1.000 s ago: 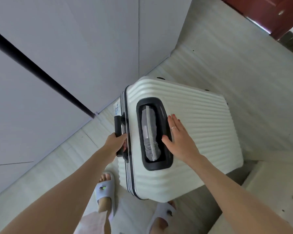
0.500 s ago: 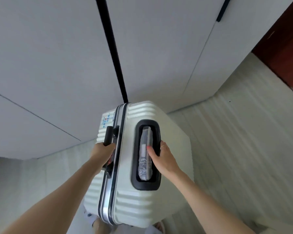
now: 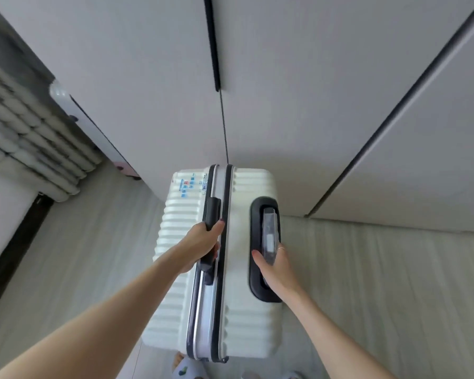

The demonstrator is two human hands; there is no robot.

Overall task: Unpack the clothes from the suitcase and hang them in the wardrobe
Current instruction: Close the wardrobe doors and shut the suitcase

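The ribbed white suitcase point(image 3: 246, 310) is closed, contents hidden. Its black carry handle point(image 3: 212, 214) is gripped by the left hand point(image 3: 203, 242); the right hand's point(image 3: 274, 269) fingers are curled into the recessed pull handle point(image 3: 266, 242).

A home bedroom: white wardrobe doors point(image 3: 285, 91), pale floor point(image 3: 381, 283), padded headboard point(image 3: 25, 132)

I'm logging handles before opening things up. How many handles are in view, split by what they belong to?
Suitcase handles: 2, the carry handle gripped by the left hand, the telescopic handle held by the right hand.
Wardrobe door handles: 2.
Total: 4
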